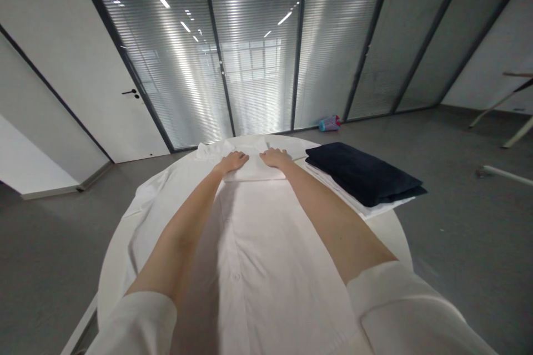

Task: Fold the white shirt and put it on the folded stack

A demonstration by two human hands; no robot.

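White cloth [255,172] with a straight near edge, apparently a folded part of a garment, lies under both my hands toward the far side of the round table. My left hand [233,162] rests palm down on its left part, and my right hand [273,157] rests palm down on its right part. The fingers look spread and laid on the fabric. More loose white fabric [162,199] spreads to the left. A white buttoned shirt front [262,244] runs from that edge toward me; whether it lies on the table or is worn, I cannot tell.
Right of my right arm, a folded dark navy garment [362,172] sits on folded white cloth [375,211]. The round white table [109,266] has its curved rim at left. Beyond are glass partitions [258,66], a door [125,116] and a small blue-and-pink container [330,123] on the floor.
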